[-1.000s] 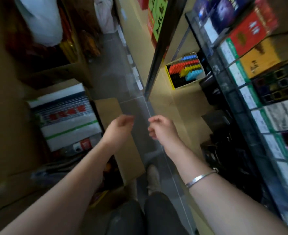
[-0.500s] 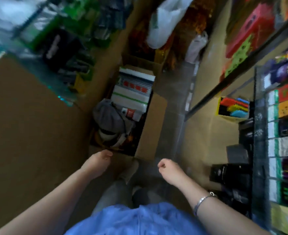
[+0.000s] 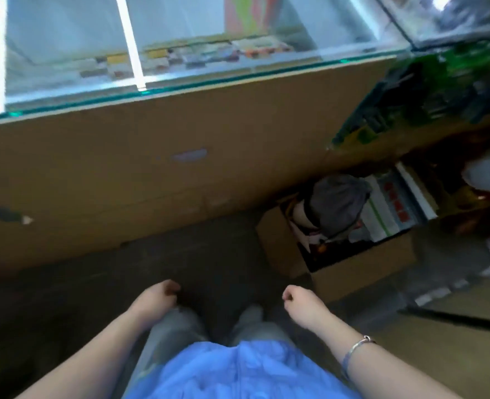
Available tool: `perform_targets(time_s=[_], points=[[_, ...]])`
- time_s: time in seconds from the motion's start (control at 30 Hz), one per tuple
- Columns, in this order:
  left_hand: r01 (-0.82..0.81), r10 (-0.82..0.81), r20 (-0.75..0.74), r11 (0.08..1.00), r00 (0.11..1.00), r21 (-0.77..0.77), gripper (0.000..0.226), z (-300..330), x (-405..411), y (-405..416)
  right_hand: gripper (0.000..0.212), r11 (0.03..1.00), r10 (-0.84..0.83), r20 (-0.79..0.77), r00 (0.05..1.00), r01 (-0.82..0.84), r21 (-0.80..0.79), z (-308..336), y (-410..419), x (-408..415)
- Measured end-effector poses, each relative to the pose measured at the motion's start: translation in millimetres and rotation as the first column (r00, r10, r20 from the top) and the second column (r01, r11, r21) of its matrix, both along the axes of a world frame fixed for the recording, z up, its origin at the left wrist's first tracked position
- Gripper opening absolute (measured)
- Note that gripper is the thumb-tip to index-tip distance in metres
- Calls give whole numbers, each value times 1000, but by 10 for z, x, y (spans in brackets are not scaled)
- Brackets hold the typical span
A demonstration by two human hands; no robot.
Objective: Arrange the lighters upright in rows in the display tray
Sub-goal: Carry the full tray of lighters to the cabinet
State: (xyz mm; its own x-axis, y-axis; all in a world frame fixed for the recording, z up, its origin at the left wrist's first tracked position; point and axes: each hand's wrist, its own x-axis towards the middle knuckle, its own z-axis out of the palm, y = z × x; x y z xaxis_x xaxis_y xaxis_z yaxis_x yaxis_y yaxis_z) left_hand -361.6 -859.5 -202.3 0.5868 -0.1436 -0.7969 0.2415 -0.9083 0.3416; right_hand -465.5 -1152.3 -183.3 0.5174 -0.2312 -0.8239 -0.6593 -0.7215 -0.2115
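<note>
Lighters and the display tray cannot be located in the head view at this moment, so no position can be given for either. Your left hand (image 3: 156, 299) hangs low at centre-left above the dark floor (image 3: 94, 286), fingers loosely curled toward the palm and holding nothing. Your right hand (image 3: 304, 305) hangs at centre-right, apart from the left one, fingers likewise loosely curled and empty; a silver bracelet (image 3: 357, 345) circles that wrist. Between the two forearms you see a blue garment (image 3: 238, 370) and grey trouser legs (image 3: 174, 326). Ahead of you stands a counter with a plain brown back panel (image 3: 151, 168) and a glass top (image 3: 180, 53); blurred small packs (image 3: 180, 57) lie beneath the glass, but their type cannot be determined. To the right of your right hand, an open cardboard box (image 3: 353, 269) sits on the floor against the counter base. It contains a grey cloth item (image 3: 336, 203) and white cartons with green and red markings (image 3: 393, 203). Further right, shelving with green and dark goods (image 3: 439, 87) appears heavily blurred.
</note>
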Motion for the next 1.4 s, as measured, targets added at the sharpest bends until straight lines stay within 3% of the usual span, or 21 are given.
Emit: perform_targets(time_s=[0.1, 0.23, 0.47, 0.57, 0.67, 0.83, 0.97, 1.13, 1.27, 1.4], points=[[-133, 133, -8, 991, 991, -9, 32, -27, -163, 672, 16, 971, 238, -45, 970, -239, -27, 29, 476, 447], [-297, 298, -22, 954, 954, 28, 23, -8, -309, 1594, 14, 912, 410, -33, 911, -411, -9, 35, 1352, 1055], [-613, 611, 48, 788, 790, 59, 33, 60, -523, 3148, 26, 713, 698, 53, 714, -700, 37, 53, 3102, 1986], [-756, 752, 89, 654, 653, 17, 31, 158, -583, 3575, 26, 616, 778, 102, 620, -785, 69, 116, 3804, 2255], [-896, 901, 131, 428, 413, -119, 30, 317, -471, 3858, 26, 520, 827, 184, 531, -847, 109, 222, 4494, 2496], [-895, 967, 239, 185, 91, -405, 29, 732, 78, 4298, 24, 380, 809, 420, 411, -911, 160, 588, 5655, 2845], [-800, 947, 317, 144, -60, -582, 30, 1153, 587, 4725, 20, 303, 693, 581, 427, -904, 303, 1121, 6485, 3107], [-678, 906, 349, 102, -238, -728, 34, 1592, 1215, 5352, 22, 170, 487, 776, 401, -915, 366, 1763, 7259, 3506], [-568, 868, 332, 72, -369, -820, 33, 1876, 1661, 5832, 22, 236, 351, 798, 490, -871, 431, 2032, 7768, 3988], [-503, 873, 306, 83, -380, -860, 28, 2056, 2012, 6338, 25, 313, 306, 758, 576, -813, 491, 2155, 8264, 4434]])
